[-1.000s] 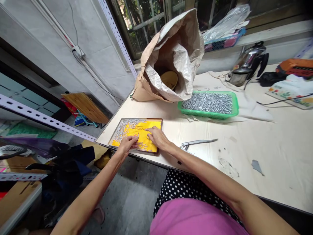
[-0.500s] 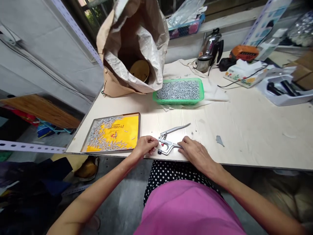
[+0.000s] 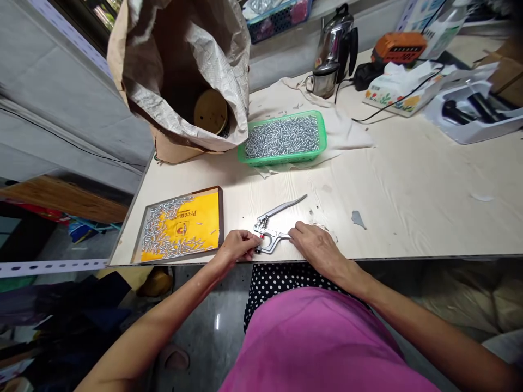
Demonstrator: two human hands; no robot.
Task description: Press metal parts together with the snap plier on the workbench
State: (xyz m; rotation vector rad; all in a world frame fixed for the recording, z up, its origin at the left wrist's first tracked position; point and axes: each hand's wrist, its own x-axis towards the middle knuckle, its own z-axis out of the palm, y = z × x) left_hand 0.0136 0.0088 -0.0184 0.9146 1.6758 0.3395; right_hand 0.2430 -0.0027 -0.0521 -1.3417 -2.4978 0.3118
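Silver snap fastener pliers point(image 3: 274, 235) lie at the front edge of the table, their spring-loaded handles spread apart. My right hand point(image 3: 321, 247) grips the end of the lower handle. At the jaw end, my left hand point(image 3: 237, 245) is pinched with thumb and index finger close together at the red-tipped die. Whatever sits between those fingers is hidden or too small to make out. Left of that hand, a shallow tray point(image 3: 221, 215) lined with a yellow sheet holds many small silver metal pieces point(image 3: 153, 231).
A green basket point(image 3: 281, 159) full of similar small metal pieces stands behind the pliers. Beside it is a large open paper sack point(image 3: 180, 81). Further right are a steel kettle point(image 3: 333, 41), a metal cup point(image 3: 324, 81), a tissue pack point(image 3: 402, 92) and a white bin point(image 3: 461, 128).
The left fingertips have moved in against the pliers' jaw. My right hand keeps its grip on the handle. The whole view has shifted and tilted a little.
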